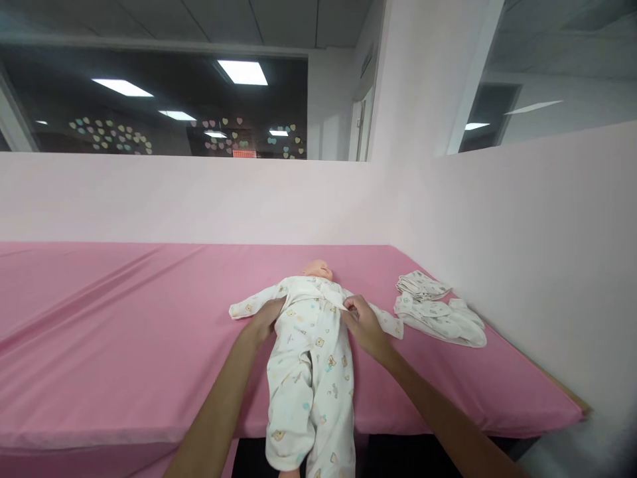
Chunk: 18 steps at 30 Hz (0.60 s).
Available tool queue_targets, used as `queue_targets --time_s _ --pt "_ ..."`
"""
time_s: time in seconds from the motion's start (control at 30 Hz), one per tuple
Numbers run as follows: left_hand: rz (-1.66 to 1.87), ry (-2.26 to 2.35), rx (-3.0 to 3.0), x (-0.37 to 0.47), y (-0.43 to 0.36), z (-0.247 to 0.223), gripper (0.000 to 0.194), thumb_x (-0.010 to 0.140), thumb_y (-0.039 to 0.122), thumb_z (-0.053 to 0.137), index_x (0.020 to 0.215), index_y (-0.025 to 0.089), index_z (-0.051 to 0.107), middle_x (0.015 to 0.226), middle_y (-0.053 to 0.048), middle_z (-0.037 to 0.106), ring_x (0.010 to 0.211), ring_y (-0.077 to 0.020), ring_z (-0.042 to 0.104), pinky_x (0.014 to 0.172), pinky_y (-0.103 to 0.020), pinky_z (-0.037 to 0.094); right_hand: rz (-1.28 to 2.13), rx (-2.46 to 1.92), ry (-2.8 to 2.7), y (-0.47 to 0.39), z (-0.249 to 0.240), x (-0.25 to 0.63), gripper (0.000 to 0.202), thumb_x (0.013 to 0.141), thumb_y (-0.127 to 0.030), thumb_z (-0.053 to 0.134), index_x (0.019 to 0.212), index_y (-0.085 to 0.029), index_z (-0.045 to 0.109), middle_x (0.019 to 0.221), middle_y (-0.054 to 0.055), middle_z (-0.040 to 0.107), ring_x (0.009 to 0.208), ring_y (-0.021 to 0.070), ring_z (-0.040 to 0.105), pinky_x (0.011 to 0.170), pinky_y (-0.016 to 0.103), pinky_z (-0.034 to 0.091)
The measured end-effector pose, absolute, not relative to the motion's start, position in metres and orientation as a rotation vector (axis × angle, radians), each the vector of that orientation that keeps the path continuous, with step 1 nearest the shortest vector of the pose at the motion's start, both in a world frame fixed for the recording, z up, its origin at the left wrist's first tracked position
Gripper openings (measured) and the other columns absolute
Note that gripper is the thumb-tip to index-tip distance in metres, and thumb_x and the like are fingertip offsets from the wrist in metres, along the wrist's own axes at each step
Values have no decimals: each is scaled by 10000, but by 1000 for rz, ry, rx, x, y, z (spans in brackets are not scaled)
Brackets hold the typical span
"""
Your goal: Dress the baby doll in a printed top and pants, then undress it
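Note:
A baby doll (319, 269) lies on its back, with its head toward the wall. It wears a white printed long-sleeved top (306, 287) and matching baby pants (318, 352), the waist pulled up high on the torso. My left hand (269, 316) is against the doll's left-of-view side at the waist; its fingertips are hidden by the cloth. On the opposite side, my right hand (365, 324) pinches the fabric edge where top and pants meet. Which of the two layers it grips is hard to see. Both sleeves stretch outward, and the pant legs hang over the table's front edge.
The doll rests on a table with a pink cover (149, 332). Folded white printed cloths (423, 285) and a folded baby garment (442, 322) lie to the right, near the wall (537, 252). A low pink-white wall (199, 199) with windows above borders the back.

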<state>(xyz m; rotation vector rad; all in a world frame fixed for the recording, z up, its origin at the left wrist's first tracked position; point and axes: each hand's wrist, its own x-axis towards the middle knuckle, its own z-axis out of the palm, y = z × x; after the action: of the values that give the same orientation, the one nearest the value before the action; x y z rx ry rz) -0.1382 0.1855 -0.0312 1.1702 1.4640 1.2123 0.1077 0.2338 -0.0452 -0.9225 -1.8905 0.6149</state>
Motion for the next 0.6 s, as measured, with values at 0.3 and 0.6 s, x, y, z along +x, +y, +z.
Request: queue_targets --time_s 0.3,0.6 --pt "1147 1735 1671 -140 148 -36 633 777 543 652 1341 297 502 1384 -63 463 1125 -230 539 911 -330 484 537 -862 -1821 201 -59 98 320 834 -205 515 1153 -215 492 1157 75 519 1085 204 505 946 357 421" --pt "993 1979 2129 -141 138 -41 400 965 431 359 1217 218 584 1116 -64 599 1013 -218 579 831 -331 470 677 -1015 -1788 194 -57 114 230 934 -378 446 855 -194 560 795 25 591 756 182 556 701 315 447"
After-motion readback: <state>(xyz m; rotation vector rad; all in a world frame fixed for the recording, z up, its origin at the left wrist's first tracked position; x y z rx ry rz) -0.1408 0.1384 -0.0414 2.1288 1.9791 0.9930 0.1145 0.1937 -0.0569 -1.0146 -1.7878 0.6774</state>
